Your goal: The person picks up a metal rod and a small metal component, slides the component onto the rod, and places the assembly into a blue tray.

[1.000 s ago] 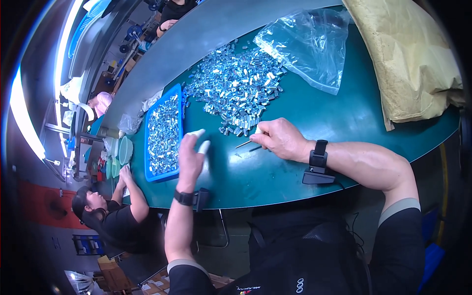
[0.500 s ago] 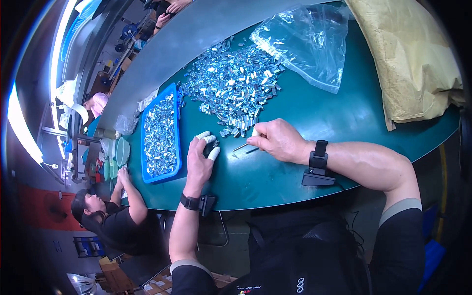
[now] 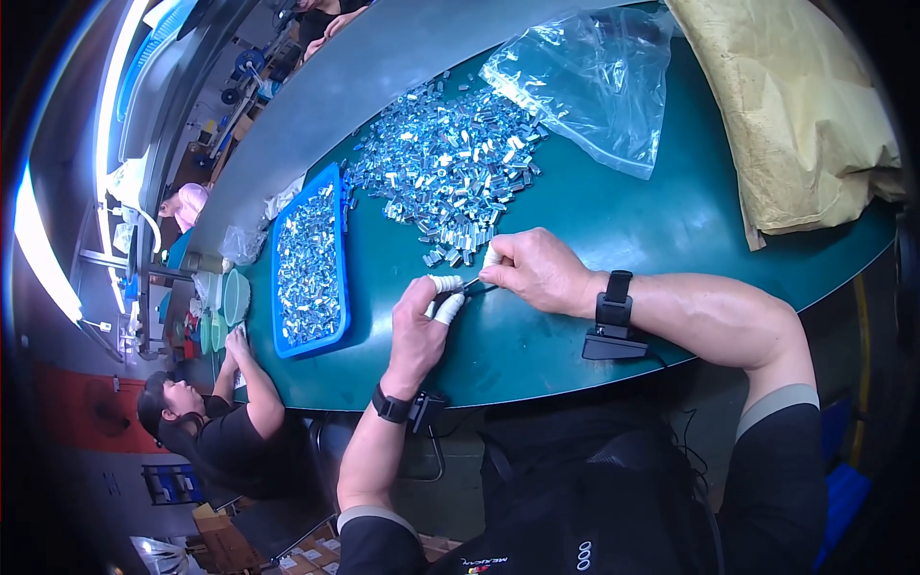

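In front of me both hands meet over the green tabletop. My left hand [image 3: 419,335], its thumb and finger wrapped in white tape, is closed in a pinch on a small metal piece that the fingertips mostly hide. My right hand [image 3: 546,273], with a white cover on a fingertip, grips a thin metal rod [image 3: 471,283]. The rod's end points left and reaches the left fingertips; whether it enters the piece cannot be seen. Just beyond the hands lies a heap of small shiny metal pieces [image 3: 450,163]. Left of it stands a blue tray [image 3: 314,348] filled with similar pieces.
A clear plastic bag [image 3: 594,91] lies beyond the heap, and a large tan sack [image 3: 795,125] at the right. Green baskets [image 3: 236,297] stand past the tray. A co-worker [image 3: 216,422] sits at the left, and another person's hands [image 3: 331,29] show at the far side.
My left hand has moved right, away from the tray, bringing its pinched fingertips to the rod's end. My right hand has hardly moved and still grips the rod.
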Demonstrator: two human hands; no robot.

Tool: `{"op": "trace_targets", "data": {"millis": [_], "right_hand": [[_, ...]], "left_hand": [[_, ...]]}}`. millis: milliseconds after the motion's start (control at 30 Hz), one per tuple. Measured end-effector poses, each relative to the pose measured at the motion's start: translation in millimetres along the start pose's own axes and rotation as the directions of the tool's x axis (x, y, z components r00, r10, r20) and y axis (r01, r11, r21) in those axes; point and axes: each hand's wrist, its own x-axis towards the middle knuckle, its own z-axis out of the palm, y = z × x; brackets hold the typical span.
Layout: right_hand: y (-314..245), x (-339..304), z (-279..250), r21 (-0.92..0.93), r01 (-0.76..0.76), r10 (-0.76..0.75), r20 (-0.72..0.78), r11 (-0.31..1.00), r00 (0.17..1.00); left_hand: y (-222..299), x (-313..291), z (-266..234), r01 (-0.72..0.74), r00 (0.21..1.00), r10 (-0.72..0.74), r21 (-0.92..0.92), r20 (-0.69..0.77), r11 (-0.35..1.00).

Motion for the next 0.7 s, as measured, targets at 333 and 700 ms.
{"op": "trace_targets", "data": {"millis": [333,700], "right_hand": [[-1,0,-1,-0.074,-0.006,0.009,0.041,0.997,0.999],[1,-1,0,-0.018,-0.020,0.019,-0.033,1.000,0.999]], "left_hand": [[2,1,20,0.038,0.999,-0.040,-0.149,-0.013,0.988],[-8,-4,-9,0.056,0.998,-0.057,-0.057,-0.014,0.997]]}}
